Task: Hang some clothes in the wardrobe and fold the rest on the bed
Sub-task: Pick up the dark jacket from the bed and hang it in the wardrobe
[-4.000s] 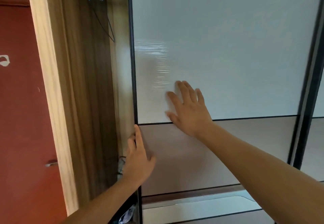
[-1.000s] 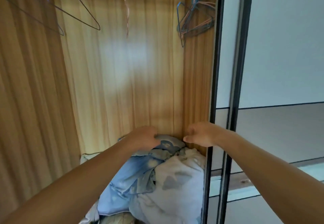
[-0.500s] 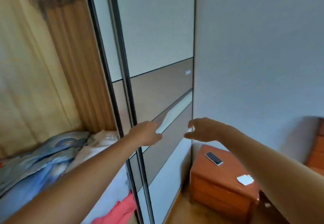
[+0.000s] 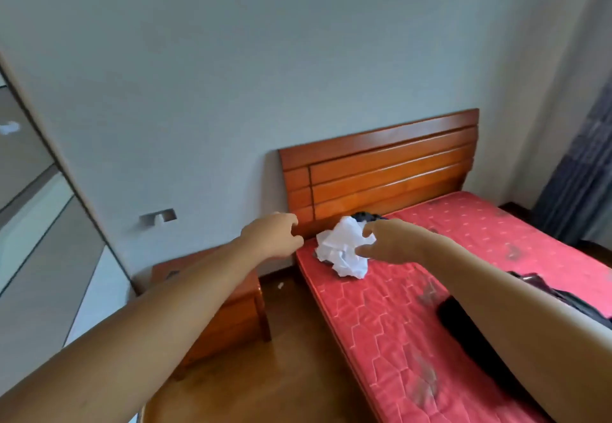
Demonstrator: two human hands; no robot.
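Wide shot of the bedroom: a pale grey wall fills the top of the view. Below it is the bed, its red quilted mattress running off to the lower right. The grey-and-white sliding wardrobe door is at the far left. The orange-brown slatted wooden headboard stands against the wall, with brown wood floor alongside the bed. A blue-grey curtain hangs at the right edge. Tucked between wardrobe and bed is an orange-brown wooden nightstand.

Now the clothes. A black garment lies on the mattress, partly under the right forearm. A crumpled white garment sits at the head end near the bed's left edge, with a small dark piece just behind it.

Both arms reach forward. The left hand is in front of the headboard's corner, fingers loosely curled, holding nothing. The right hand has thumb and fingers apart in a loose claw. It overlaps the white garment's right side, and contact can't be told.
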